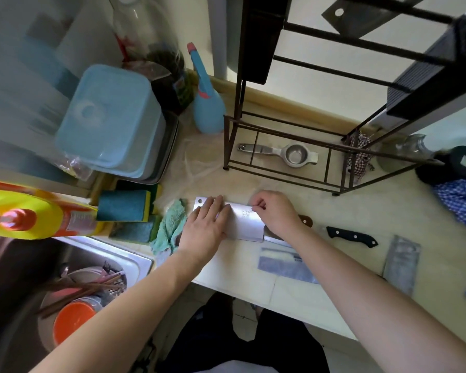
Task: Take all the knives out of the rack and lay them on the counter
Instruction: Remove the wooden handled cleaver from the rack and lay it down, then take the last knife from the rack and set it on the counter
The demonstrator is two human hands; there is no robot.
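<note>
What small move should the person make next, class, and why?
Probably let go of the cleaver and reach up to the rack. Both the left hand and right hand rest on its blade, which lies flat on the counter, while another blade seems to hang in the rack.

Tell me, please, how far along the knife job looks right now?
Mostly done, it seems. Several knives already lie on the counter, including a black-handled knife and a cleaver. The left hand and right hand are flat on a steel cleaver, settling it down. One blade seems left in the rack.
</note>
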